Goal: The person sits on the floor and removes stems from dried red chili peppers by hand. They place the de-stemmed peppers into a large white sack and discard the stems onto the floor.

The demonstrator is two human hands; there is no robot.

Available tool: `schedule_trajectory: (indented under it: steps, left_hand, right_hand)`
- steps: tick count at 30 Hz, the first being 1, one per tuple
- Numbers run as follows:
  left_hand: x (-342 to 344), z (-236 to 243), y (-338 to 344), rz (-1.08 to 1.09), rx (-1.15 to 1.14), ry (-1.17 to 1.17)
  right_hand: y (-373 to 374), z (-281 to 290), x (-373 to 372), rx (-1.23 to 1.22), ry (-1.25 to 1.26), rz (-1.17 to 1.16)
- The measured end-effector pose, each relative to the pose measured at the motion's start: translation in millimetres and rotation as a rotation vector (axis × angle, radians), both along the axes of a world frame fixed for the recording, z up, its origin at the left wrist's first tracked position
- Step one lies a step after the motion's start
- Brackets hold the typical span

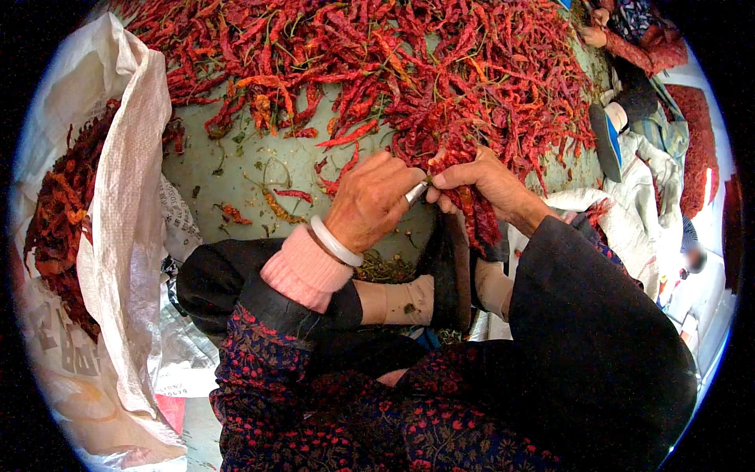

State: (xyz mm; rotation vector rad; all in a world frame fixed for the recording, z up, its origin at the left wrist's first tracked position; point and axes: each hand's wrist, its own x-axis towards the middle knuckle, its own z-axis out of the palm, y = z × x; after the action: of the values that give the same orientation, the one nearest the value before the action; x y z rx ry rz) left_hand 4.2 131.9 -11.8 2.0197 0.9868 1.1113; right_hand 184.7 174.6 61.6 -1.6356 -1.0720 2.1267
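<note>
Left hand [373, 195] tightly curled — right hand [494, 186] half-curled around red chillies [478, 219]

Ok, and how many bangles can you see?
1: a white bangle around the left wrist, between the left hand and the pink cuff. Any under the sleeves would be hidden.

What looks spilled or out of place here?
Stray chilies and scraps lie scattered between the pile and the person's legs, apart from the rest, so that patch looks messy. Nothing else stands out.
</note>
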Motion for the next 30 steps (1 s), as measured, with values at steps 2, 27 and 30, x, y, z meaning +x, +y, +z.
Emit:
schedule_trajectory:
  steps: [2,27,30]
  left_hand:
    - [-0.1,-0.1,-1.0,-0.005,-0.016,-0.011]
    - [-17.7,-26.7,22.4,0.598,-0.339,0.032]
    - [-18.3,-24.5,16.0,0.457,-0.459,-0.258]
  right_hand:
    - [-0.8,-3.1,0.8,-0.024,0.025,-0.035]
    - [-41.6,3.1,-29.6,0.71,-0.26,0.383]
    - [-22.4,18.2,-33.1,0.126,-0.084,0.124]
